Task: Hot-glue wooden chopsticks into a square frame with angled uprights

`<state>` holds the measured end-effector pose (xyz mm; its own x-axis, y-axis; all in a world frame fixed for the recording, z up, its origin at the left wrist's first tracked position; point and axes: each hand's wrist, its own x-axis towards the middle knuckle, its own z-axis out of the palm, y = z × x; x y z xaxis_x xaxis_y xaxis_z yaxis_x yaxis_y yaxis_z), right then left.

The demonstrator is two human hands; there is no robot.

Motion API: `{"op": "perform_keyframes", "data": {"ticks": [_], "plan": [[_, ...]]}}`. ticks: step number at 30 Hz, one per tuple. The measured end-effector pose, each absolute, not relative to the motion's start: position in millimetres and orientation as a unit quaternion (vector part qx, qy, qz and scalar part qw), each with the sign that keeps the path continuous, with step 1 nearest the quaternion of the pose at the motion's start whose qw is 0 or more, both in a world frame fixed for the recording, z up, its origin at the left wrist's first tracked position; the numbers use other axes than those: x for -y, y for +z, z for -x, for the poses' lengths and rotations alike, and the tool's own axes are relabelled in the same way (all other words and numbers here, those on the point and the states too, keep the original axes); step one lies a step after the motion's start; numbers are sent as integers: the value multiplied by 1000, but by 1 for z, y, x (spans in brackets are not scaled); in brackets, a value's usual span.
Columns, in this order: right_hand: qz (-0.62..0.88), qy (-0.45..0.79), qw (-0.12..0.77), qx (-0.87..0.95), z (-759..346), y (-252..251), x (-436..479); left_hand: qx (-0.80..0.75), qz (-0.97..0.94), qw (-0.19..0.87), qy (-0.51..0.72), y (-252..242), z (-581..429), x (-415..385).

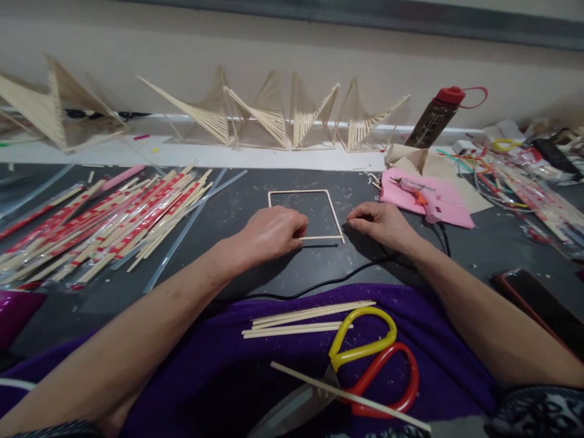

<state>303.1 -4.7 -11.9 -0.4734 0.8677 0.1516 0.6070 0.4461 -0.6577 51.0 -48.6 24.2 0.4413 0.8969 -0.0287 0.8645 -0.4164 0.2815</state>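
Observation:
A square frame of thin wooden sticks (pixel 334 213) lies on the dark table. My left hand (pixel 278 230) is closed on its near-left part and hides that corner. The near stick comes out from my fingers toward the right corner. Just right of the frame, my right hand (pixel 381 224) rests low with thumb and fingertips drawn together; no object shows between them. On the purple cloth (pixel 191 371) over my lap are several loose sticks (pixel 301 319). Scissors (pixel 365 365) with one yellow and one red handle lie there too, a single stick (pixel 356 395) across them.
A pink glue gun (pixel 422 198) sits on pink sheet material at right, its black cord (pixel 319 286) crossing before the frame. Packaged sticks (pixel 137 219) are piled left. Twisted stick models (pixel 260 115) line the back ledge beside a red-capped bottle (pixel 433 118). A phone (pixel 538 304) lies right.

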Motion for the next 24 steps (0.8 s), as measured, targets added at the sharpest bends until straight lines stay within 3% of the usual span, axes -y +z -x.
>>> {"op": "perform_keyframes", "data": {"ticks": [11,24], "plan": [[399,164,168,886,-303,-19,4,-528,-843,102,-14,30,-55,53],[373,190,128,899,-305,-11,7,-511,-853,100,-37,30,-56,53]]}}
